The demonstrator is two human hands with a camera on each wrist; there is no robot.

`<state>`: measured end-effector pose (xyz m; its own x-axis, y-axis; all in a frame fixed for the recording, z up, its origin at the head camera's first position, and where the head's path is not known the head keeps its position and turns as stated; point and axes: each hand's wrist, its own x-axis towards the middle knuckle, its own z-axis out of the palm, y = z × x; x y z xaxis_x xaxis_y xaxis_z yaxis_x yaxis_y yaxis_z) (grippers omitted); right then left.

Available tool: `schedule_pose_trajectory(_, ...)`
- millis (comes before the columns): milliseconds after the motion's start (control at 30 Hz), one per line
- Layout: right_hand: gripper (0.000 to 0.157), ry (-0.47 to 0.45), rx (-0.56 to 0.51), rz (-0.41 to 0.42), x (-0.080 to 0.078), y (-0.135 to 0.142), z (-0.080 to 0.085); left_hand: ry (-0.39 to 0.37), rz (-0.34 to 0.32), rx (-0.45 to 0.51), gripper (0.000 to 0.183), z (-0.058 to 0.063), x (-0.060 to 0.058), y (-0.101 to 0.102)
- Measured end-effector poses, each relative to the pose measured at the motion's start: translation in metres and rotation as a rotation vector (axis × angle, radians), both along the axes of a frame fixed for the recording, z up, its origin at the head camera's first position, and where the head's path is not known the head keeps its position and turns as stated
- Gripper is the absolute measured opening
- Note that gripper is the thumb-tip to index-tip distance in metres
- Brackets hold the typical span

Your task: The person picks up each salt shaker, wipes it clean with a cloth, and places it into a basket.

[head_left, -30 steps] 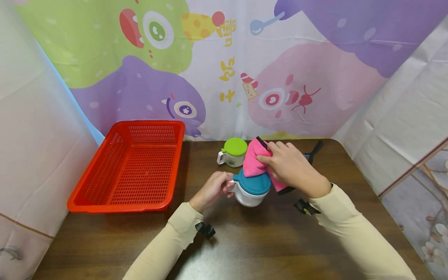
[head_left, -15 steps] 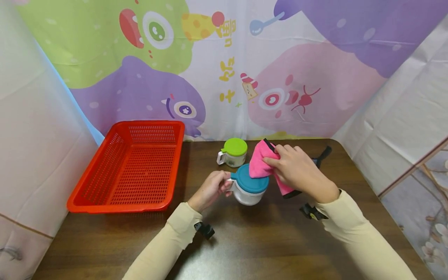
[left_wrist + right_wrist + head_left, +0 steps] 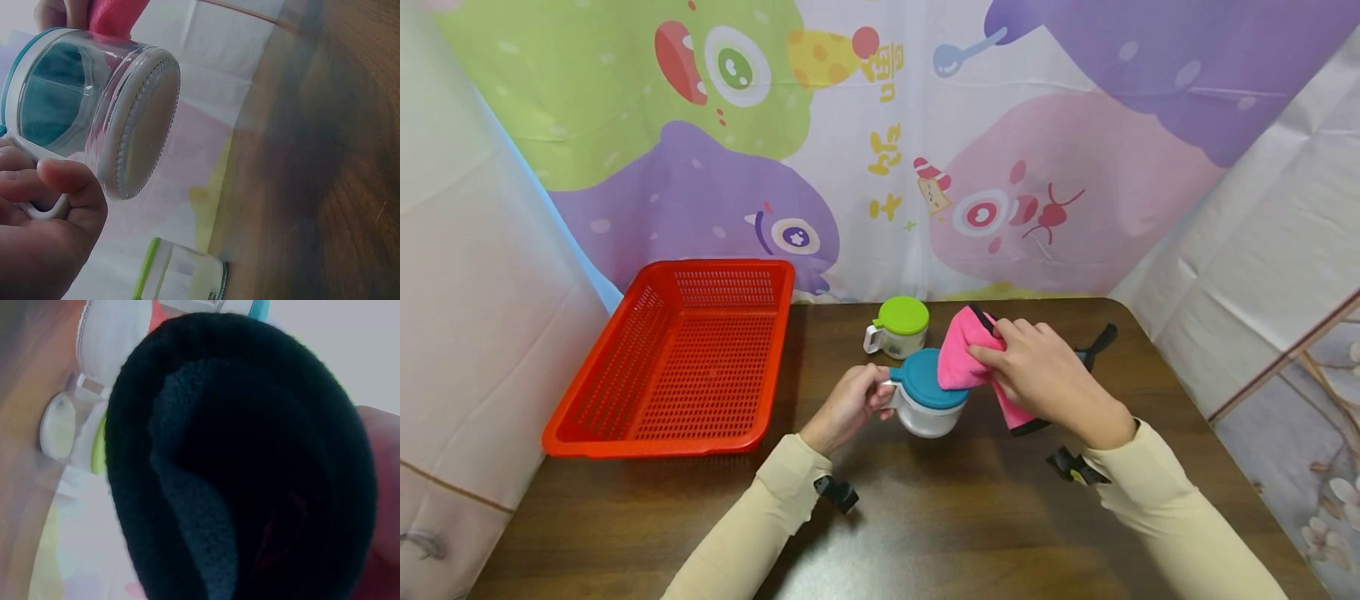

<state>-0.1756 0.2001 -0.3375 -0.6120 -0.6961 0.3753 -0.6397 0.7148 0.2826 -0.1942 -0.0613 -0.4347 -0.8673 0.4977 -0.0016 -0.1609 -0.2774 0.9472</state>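
My left hand [image 3: 848, 406] grips the white handle of a clear seasoning jar [image 3: 931, 419] with a teal lid [image 3: 923, 379]. In the left wrist view the jar [image 3: 134, 119] is held up off the table, its ribbed base showing, with fingers and thumb wrapped round the handle. My right hand [image 3: 1056, 373] pinches a pink cloth [image 3: 962, 354] with black edging against the lid's right side. The rest of the cloth hangs below the palm. Close to the right wrist camera, the cloth's dark edge [image 3: 134, 487] hides most of that view, including the fingers.
Behind the held jar stands a similar jar with a green lid [image 3: 903, 317], its handle to the left. A red perforated plastic basket [image 3: 760, 400] sits on the left of the brown wooden table [image 3: 917, 533]. A printed curtain [image 3: 865, 250] borders the table's back edge.
My right hand and the pink cloth have shifted right and a little nearer, across the lid. The teal-lidded jar, still in my left hand, has moved slightly left.
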Motion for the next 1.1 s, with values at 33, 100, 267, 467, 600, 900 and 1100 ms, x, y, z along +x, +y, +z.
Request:
schedule_pose_trajectory(33, 0.029, 0.005, -0.002, 0.004, 0.001, 0.0, 0.0, 0.0, 0.004, 0.002, 0.03, 0.0, 0.0, 0.0)
schedule_pose_trajectory(100, 0.028, 0.008, -0.006, 0.007, 0.002, 0.0, 0.0, -0.001, 0.012, 0.007, 0.03, -0.001, 0.0, -0.001)
schedule_pose_trajectory(267, 0.031, 0.009, -0.003, 0.011, 0.006, -0.001, 0.0, -0.016, 0.021, 0.014, 0.031, -0.002, 0.0, -0.001)
schedule_pose_trajectory(467, 0.029, 0.049, -0.011, 0.042, 0.008, -0.003, -0.002, -0.032, 0.034, 0.014, 0.031, -0.001, 0.0, -0.002)
schedule_pose_trajectory(600, 0.028, 0.054, -0.014, 0.056, 0.01, -0.004, -0.002, -0.04, 0.039, 0.01, 0.031, 0.0, -0.001, -0.002)
schedule_pose_trajectory(900, 0.031, 0.055, 0.015, 0.068, 0.012, -0.011, 0.0, -0.05, 0.048, 0.003, 0.03, 0.001, -0.001, -0.001)
schedule_pose_trajectory(1100, 0.03, 0.068, 0.023, 0.105, 0.013, -0.019, 0.0, -0.051, 0.05, -0.005, 0.03, 0.0, -0.002, 0.001)
